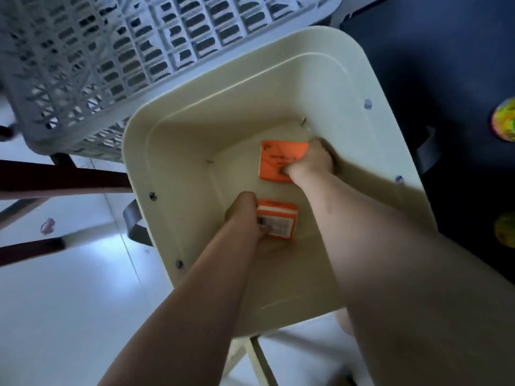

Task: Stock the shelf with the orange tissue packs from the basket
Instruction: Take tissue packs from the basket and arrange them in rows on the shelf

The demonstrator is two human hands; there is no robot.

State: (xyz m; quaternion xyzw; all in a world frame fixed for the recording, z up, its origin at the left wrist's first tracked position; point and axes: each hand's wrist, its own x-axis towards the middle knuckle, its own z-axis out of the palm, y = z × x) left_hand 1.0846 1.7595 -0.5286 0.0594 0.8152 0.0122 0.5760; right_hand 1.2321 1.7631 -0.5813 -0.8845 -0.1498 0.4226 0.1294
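Print too blurred to read on either pack, both arms reach down into the cream basket at frame centre, left hand gripping the lower orange tissue pack, right hand clutching the upper orange tissue pack

Home-like room: tiled floor, plastic crate

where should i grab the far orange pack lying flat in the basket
Pinch the far orange pack by its right edge, coming down from above: it lies flat on the basket floor, so only its top face and edges are reachable. The right hand grips it there.
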